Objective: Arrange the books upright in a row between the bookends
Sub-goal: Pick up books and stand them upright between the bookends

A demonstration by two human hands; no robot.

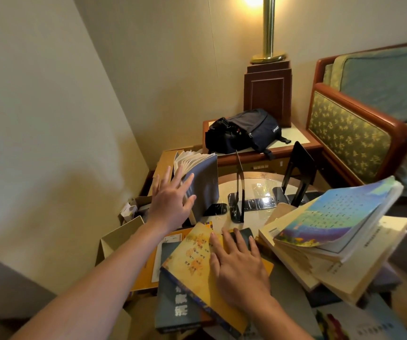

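A grey-blue book stands upright at the table's left, its pages fanned at the top. My left hand lies flat against its left cover, fingers spread, not gripping it. A black bookend stands in the middle of the round table, and a second black bookend stands to the right. My right hand rests palm down on a yellow book lying flat at the front. A dark blue book lies under it. A pile of books topped by a blue-covered book is at the right.
A black bag sits on the nightstand behind the table, beside a lamp base. An upholstered headboard is at the right. Open cardboard boxes stand on the left by the wall.
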